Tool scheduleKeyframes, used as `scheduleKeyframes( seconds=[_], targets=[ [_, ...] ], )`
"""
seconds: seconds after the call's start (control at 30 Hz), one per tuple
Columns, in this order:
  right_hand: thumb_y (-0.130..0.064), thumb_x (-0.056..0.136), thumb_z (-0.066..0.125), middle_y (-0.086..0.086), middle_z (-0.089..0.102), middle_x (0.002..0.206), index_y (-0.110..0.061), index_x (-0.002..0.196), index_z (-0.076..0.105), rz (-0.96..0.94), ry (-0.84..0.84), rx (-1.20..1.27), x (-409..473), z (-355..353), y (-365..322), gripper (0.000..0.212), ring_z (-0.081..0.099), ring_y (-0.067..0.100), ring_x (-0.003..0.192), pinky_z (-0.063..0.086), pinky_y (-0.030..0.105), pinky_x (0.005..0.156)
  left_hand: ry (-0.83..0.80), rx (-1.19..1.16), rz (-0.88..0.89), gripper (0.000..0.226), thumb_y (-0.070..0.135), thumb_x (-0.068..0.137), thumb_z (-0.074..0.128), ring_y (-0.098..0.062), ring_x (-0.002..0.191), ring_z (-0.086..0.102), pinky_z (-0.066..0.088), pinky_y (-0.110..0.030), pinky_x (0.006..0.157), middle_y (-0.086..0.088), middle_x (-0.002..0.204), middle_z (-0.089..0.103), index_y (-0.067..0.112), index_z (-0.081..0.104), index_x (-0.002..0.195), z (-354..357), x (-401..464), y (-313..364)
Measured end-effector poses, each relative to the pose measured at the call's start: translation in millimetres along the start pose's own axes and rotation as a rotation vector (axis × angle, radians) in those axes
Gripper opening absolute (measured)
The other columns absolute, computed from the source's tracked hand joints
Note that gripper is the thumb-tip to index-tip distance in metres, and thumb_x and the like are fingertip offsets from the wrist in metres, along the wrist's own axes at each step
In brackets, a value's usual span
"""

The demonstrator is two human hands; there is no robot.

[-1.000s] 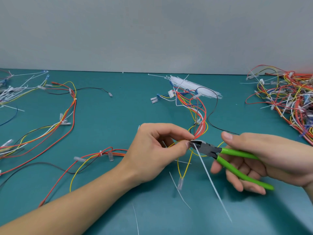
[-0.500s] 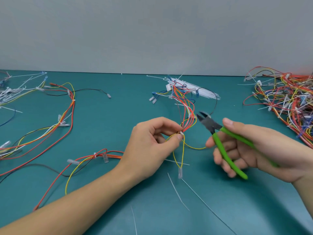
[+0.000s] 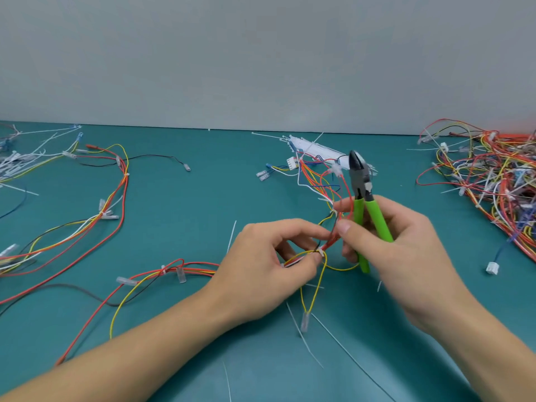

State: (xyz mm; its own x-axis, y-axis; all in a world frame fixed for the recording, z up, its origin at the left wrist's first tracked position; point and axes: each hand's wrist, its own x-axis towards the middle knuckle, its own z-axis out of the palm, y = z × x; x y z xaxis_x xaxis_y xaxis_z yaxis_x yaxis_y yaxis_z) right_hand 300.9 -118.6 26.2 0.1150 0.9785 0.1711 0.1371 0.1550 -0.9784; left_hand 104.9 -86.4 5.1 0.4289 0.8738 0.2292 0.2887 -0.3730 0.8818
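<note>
Nearest me, thin white tie offcuts lie on the matte teal worktop. The left hand has its grip clamped on the wire harness, pinched right at a small white tie. Skinny red, yellow and black strands run off toward 1 o'clock. At its 3 o'clock, the right hand is wrapped round the cutters, which have glossy green handles and a dark metal nose pointing to 12. Further back there's a white tie bundle.

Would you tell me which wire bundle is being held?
The middle bundle: the left hand pinches it at a white tie, while the left bundle and right pile lie untouched.
</note>
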Motion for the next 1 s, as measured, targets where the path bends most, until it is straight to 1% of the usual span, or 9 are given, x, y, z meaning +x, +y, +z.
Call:
scheduleKeyframes(
  seconds=[0.1, 0.2, 0.3, 0.37, 0.47, 0.63, 0.77, 0.9, 1.0],
  targets=[
    [-0.01, 0.093, 0.074, -0.006, 0.068, 0.073, -0.027, 0.096, 0.076, 0.002, 0.057, -0.003, 0, 2, 2, 0.017, 0.057, 0.013, 0.062, 0.052, 0.025, 0.06, -0.027, 0.019, 0.009, 0.024, 0.02, 0.088, 0.074, -0.014, 0.066, 0.061, 0.039, -0.012, 0.058, 0.01, 0.089, 0.075, 0.037, 0.078, 0.105, -1, -1, 1],
    [-0.013, 0.093, 0.073, -0.002, 0.07, 0.076, -0.028, 0.09, 0.076, 0.04, 0.112, 0.014, 3, -3, 1, 0.015, 0.061, 0.014, 0.065, 0.055, 0.032, 0.066, -0.047, 0.06, 0.036, 0.022, 0.017, 0.089, 0.075, -0.007, 0.064, 0.059, 0.038, -0.009, 0.057, 0.016, 0.083, 0.074, 0.034, 0.08, 0.103, -2, -3, 2],
    [-0.025, 0.09, 0.073, 0.012, 0.075, 0.103, -0.027, 0.088, 0.076, 0.207, 0.093, 0.214, 8, -8, -2, 0.004, 0.067, 0.017, 0.07, 0.059, 0.039, 0.07, -0.083, 0.106, 0.07, 0.022, 0.013, 0.087, 0.077, -0.003, 0.062, 0.057, 0.036, -0.007, 0.057, 0.018, 0.08, 0.073, 0.03, 0.081, 0.1, -3, -4, 6],
    [-0.036, 0.084, 0.073, 0.014, 0.076, 0.113, -0.019, 0.1, 0.074, 0.307, 0.058, 0.348, 11, -14, -1, 0.023, 0.068, 0.021, 0.073, 0.062, 0.04, 0.069, -0.108, 0.094, 0.091, 0.02, 0.011, 0.087, 0.077, -0.001, 0.061, 0.056, 0.035, -0.006, 0.057, 0.016, 0.079, 0.072, 0.027, 0.081, 0.098, -5, -5, 8],
    [-0.028, 0.08, 0.076, 0.016, 0.077, 0.11, -0.012, 0.108, 0.067, 0.35, 0.027, 0.348, 13, -19, 2, 0.033, 0.068, 0.025, 0.079, 0.063, 0.038, 0.069, -0.178, 0.043, 0.098, 0.016, 0.013, 0.089, 0.077, 0.0, 0.061, 0.056, 0.037, -0.01, 0.057, 0.009, 0.082, 0.073, 0.025, 0.081, 0.098, -9, -4, 10],
    [0.009, 0.087, 0.069, 0.005, 0.079, 0.104, -0.019, 0.104, 0.067, 0.204, 0.02, 0.104, 9, -17, 4, 0.033, 0.071, 0.02, 0.083, 0.058, 0.039, 0.072, -0.22, -0.029, 0.025, 0.016, 0.022, 0.084, 0.073, -0.01, 0.057, 0.044, 0.038, -0.024, 0.054, 0.004, 0.084, 0.072, 0.034, 0.077, 0.093, -13, -2, 8],
    [0.002, 0.087, 0.071, 0.001, 0.075, 0.097, -0.031, 0.097, 0.068, 0.02, -0.004, -0.271, 7, -12, 5, 0.035, 0.063, 0.034, 0.079, 0.053, 0.05, 0.07, -0.279, -0.208, 0.009, 0.016, 0.011, 0.08, 0.074, -0.021, 0.06, 0.061, 0.048, -0.042, 0.058, -0.006, 0.082, 0.074, 0.025, 0.078, 0.088, -20, 1, 8],
    [-0.003, 0.088, 0.075, -0.006, 0.076, 0.09, -0.028, 0.095, 0.069, 0.022, 0.0, -0.249, 9, -9, 6, 0.027, 0.069, 0.022, 0.083, 0.056, 0.037, 0.082, -0.337, -0.489, -0.014, 0.014, 0.014, 0.073, 0.077, -0.028, 0.067, 0.067, 0.054, -0.026, 0.062, -0.01, 0.079, 0.076, 0.018, 0.079, 0.087, -32, 8, 7],
    [-0.011, 0.09, 0.077, -0.009, 0.073, 0.083, -0.029, 0.096, 0.068, 0.021, 0.028, -0.271, 9, -8, 8, 0.021, 0.069, 0.014, 0.077, 0.055, 0.029, 0.074, -0.284, -0.602, -0.053, 0.015, 0.015, 0.066, 0.076, -0.022, 0.064, 0.069, 0.052, -0.023, 0.06, -0.012, 0.074, 0.074, 0.017, 0.077, 0.081, -40, 14, 4]
  ],
)
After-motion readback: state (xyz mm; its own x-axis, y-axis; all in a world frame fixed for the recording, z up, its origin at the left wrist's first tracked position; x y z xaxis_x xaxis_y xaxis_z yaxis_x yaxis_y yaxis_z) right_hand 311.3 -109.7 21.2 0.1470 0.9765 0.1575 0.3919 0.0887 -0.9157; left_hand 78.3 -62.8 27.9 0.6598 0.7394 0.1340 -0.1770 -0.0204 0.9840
